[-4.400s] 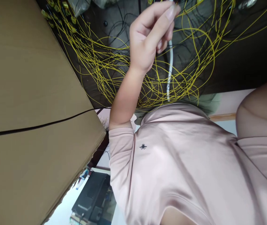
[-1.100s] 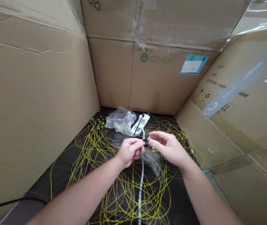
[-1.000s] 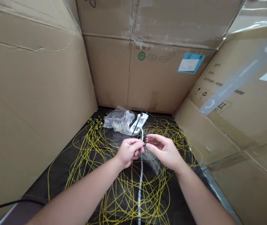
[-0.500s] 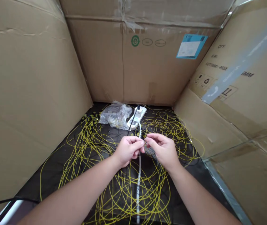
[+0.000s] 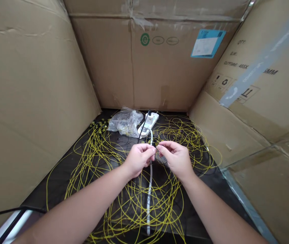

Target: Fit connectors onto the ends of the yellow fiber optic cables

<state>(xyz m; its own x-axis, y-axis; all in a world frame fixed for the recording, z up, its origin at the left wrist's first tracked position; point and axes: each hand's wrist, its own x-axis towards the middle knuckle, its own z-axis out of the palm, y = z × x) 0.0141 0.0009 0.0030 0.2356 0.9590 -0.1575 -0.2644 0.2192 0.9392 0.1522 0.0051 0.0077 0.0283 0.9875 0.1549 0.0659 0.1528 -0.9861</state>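
Observation:
My left hand [image 5: 139, 159] and my right hand [image 5: 175, 159] meet fingertip to fingertip above the dark work surface. Both are closed in a pinch, thumb against forefinger. Whatever sits between the fingertips is too small to make out. Thin yellow cables [image 5: 157, 203] lie in tangled loops below and in front of my hands. A second yellow bundle [image 5: 88, 152] spreads to the left, and a third coil [image 5: 185, 135] lies behind my right hand. Passing beneath my hands, a thick white cord [image 5: 150, 193] runs toward me from a white power strip [image 5: 148, 123].
A crumpled clear plastic bag [image 5: 126, 122] lies left of the power strip. Cardboard walls stand at the left [image 5: 32, 101], back [image 5: 159, 78] and right [image 5: 251, 183]. At the lower left, a black cable [image 5: 9, 212] crosses a pale edge.
The view has tilted slightly, so the back wall and its label sit higher. My hands stay pinched together, with only a slight shift of the fingers.

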